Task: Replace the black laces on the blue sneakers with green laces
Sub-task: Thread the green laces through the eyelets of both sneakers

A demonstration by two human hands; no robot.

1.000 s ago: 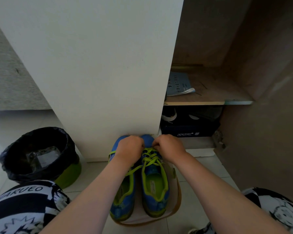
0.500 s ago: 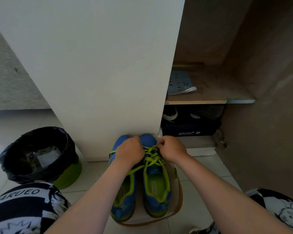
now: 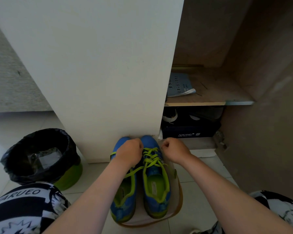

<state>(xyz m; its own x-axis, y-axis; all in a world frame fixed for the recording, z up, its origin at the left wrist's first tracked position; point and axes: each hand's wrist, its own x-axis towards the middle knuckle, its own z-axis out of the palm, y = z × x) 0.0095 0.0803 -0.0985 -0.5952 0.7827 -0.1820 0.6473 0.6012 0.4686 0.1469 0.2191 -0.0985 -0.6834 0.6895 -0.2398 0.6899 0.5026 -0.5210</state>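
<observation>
Two blue sneakers stand side by side on a flat tan board, toes against a white cabinet panel. The right sneaker carries a green lace crossed over its tongue. My left hand, curled, sits over the front of the left sneaker and hides most of its lacing; a green lace strand runs out from under it. My right hand is curled just right of the right sneaker's toe, fingertips pinched together; what it pinches is too small to make out. No black laces are visible.
A green bin with a black liner stands on the tiled floor to the left. The white cabinet panel rises straight ahead. An open cabinet at right holds a booklet on a shelf and a dark shoebox below. My knees frame both bottom corners.
My right hand has drawn away to the right, off the right sneaker's lacing, which now shows fully. My left hand has stayed over the left sneaker.
</observation>
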